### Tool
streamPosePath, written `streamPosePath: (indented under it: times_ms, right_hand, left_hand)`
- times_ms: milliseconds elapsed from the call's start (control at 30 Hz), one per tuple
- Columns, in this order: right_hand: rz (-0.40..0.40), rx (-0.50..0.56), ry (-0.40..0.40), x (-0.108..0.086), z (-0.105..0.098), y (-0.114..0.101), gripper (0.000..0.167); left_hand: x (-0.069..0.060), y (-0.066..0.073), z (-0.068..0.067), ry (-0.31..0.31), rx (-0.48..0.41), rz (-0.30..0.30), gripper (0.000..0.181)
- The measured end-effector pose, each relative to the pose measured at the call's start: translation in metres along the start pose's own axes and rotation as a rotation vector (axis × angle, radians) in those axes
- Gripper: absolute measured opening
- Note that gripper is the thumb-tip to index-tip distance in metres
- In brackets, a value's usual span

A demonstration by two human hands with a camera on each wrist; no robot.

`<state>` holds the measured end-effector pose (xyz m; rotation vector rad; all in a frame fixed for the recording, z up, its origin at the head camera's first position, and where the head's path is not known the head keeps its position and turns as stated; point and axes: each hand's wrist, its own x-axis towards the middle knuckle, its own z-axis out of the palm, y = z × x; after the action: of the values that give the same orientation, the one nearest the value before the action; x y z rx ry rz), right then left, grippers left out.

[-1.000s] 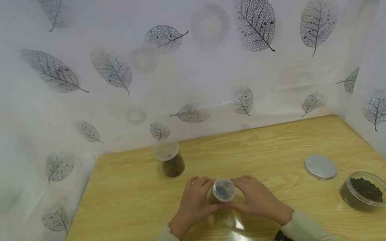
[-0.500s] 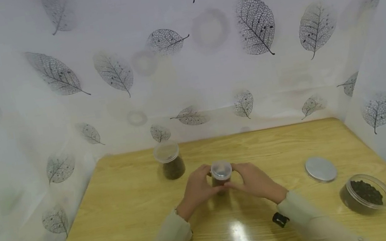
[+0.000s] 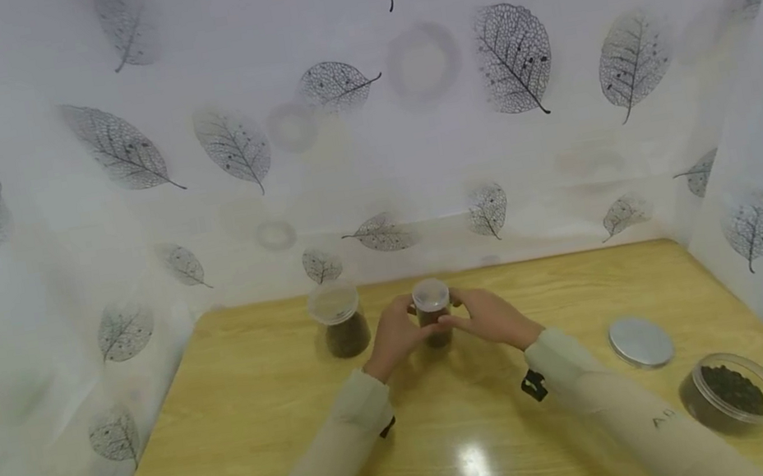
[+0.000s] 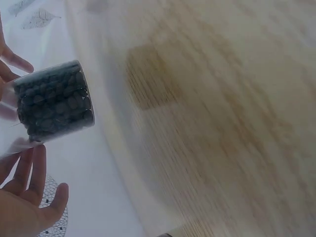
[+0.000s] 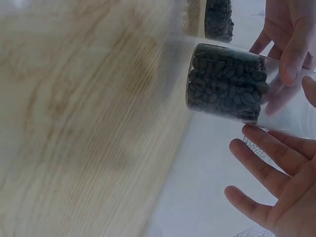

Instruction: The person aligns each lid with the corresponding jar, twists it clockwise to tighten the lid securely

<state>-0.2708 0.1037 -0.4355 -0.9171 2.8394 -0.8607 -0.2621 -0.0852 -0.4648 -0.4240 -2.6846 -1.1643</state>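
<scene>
A clear jar with a pale lid [image 3: 434, 314] stands upright between both hands, part-filled with dark beans, which show in the left wrist view [image 4: 54, 101] and right wrist view [image 5: 227, 84]. My left hand [image 3: 394, 339] grips its left side, and my right hand [image 3: 495, 318] grips its right side, thumbs at the near side. In both wrist views the jar's base appears a little above the table, apart from its reflection. My left hand is low in the left wrist view [image 4: 29, 202]; my right hand is low in the right wrist view [image 5: 281, 182].
A second jar [image 3: 347, 335] of dark contents stands just left of my left hand. On the right of the table [image 3: 244, 409] lie a round silver lid [image 3: 641, 342] and an uncovered clear tub [image 3: 731, 391] of dark beans. Leaf-patterned sheeting surrounds the back and sides.
Both hands have carried the jar away from me, toward the table's back edge, bringing it beside the second jar. It now looks more upright, with more of its side showing.
</scene>
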Motion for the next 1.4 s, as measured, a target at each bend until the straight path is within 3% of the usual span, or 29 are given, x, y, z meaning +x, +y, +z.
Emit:
streamPosePath:
  times_ms: [267, 467, 600, 733, 1167, 1400]
  right_hand:
    - [0.014, 0.059, -0.021, 0.015, 0.006, 0.011, 0.052]
    - [0.036, 0.064, -0.026, 0.018, 0.014, 0.017, 0.053]
    - [0.045, 0.064, -0.029, 0.019, 0.016, 0.02, 0.056]
    - [0.048, 0.06, -0.03, 0.021, 0.015, 0.021, 0.055]
    - [0.034, 0.059, -0.042, 0.033, 0.012, 0.026, 0.057]
    - [0.031, 0.055, -0.036, 0.036, 0.014, 0.027, 0.057]
  left_hand:
    - [0.015, -0.012, 0.007, 0.002, -0.048, -0.033, 0.05]
    - [0.017, -0.024, 0.015, -0.003, -0.032, -0.048, 0.051]
    - [0.017, -0.029, 0.017, -0.01, -0.068, -0.027, 0.056]
    - [0.019, -0.028, 0.015, 0.008, -0.067, 0.003, 0.059]
    - [0.03, -0.022, 0.008, -0.041, -0.075, -0.083, 0.055]
    - [0.035, -0.026, 0.01, -0.035, -0.066, -0.062, 0.055]
